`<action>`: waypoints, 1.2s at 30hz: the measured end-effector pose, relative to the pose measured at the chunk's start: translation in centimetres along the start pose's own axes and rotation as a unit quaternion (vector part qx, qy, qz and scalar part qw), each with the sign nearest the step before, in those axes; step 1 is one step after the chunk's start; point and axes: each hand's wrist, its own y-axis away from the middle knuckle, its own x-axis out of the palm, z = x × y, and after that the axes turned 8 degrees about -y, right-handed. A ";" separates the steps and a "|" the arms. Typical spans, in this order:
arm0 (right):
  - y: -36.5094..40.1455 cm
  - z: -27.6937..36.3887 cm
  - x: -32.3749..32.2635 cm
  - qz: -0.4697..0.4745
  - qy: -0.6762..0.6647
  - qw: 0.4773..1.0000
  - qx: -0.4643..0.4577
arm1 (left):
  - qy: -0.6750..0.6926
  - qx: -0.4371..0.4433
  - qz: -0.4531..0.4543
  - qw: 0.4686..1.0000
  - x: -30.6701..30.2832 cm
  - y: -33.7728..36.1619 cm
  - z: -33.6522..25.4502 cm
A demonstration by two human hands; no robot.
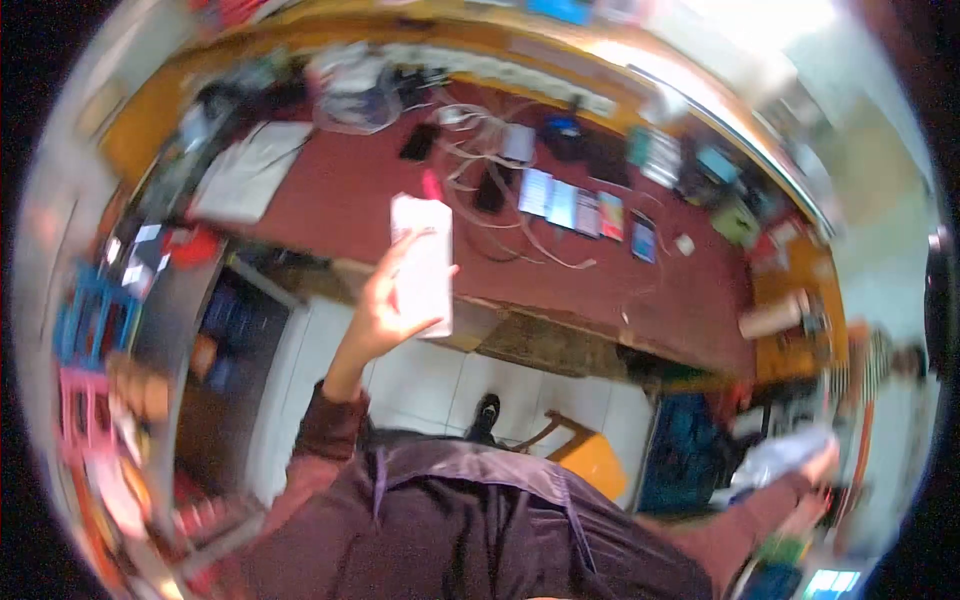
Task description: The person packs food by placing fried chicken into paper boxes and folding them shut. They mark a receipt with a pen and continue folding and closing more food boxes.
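Note:
My left hand point(378, 312) is closed around a flat white phone-sized slab point(425, 265), held upright over the front edge of the desk. Glare washes out its face, so I cannot make out any detail on it. Far to the right, my right hand point(822, 462) reaches out at arm's length. It seems to grip a pale, see-through plastic bag point(778, 460), though blur smears the fingers. Several phones lie in a row on the desk, among them a lit phone point(562, 204) and a dark-edged phone point(644, 237).
The reddish desk point(340, 215) carries tangled white cables point(470, 150), a black phone point(420, 141) and a white sheet point(255, 170). An orange-yellow stool point(590, 462) stands below. Blue and pink plastic racks are at left. Another person point(870, 365) is at far right.

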 end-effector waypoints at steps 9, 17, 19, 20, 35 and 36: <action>-8.8 -7.3 6.6 0.014 0.053 0.987 0.148 | 0.085 -0.029 -0.054 0.994 6.3 -3.6 -3.6; -8.5 -7.0 7.3 0.002 0.058 0.984 0.171 | 0.080 -0.029 -0.056 0.995 8.6 -4.5 -3.4; -8.1 -7.0 7.1 -0.003 0.057 0.983 0.175 | 0.083 -0.042 -0.061 0.994 8.6 -4.5 -3.5; -7.7 -7.0 7.0 0.000 0.060 0.982 0.177 | 0.081 -0.041 -0.060 0.994 8.5 -4.4 -3.5; 0.0 9.9 5.6 -0.164 -0.013 0.986 0.007 | 0.095 -0.034 -0.087 0.991 2.0 -0.1 -3.2; 1.8 13.5 6.6 -0.160 -0.044 0.986 -0.018 | 0.099 -0.032 -0.093 0.990 1.1 0.4 -3.3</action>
